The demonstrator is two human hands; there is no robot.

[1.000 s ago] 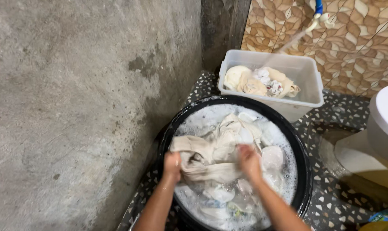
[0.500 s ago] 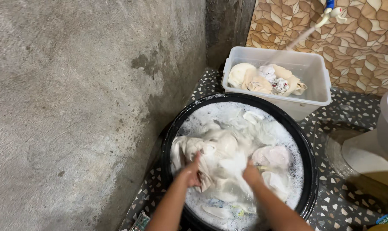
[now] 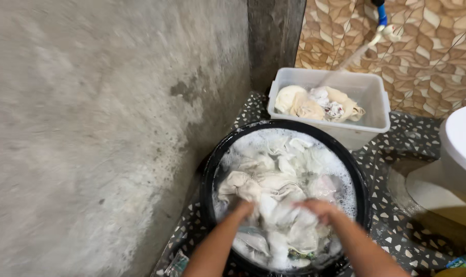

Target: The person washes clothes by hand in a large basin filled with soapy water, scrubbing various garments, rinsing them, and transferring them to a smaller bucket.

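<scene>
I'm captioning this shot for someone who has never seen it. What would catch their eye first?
First the black round tub low in the middle, full of suds and pale wet cloths, with the left hand and right hand both pressed into the laundry. Behind it, a clear plastic bin holds wrung cloths under a stream from a wall tap on the brown tiled wall. A bare concrete wall fills the left.

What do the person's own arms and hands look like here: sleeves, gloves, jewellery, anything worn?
Both forearms are bare as far as the frame shows, with no sleeves in view. The left hand and right hand wear no gloves. No watch, bracelet or ring is visible, though motion blur and suds make small items hard to rule out. The hands look wet.
</scene>
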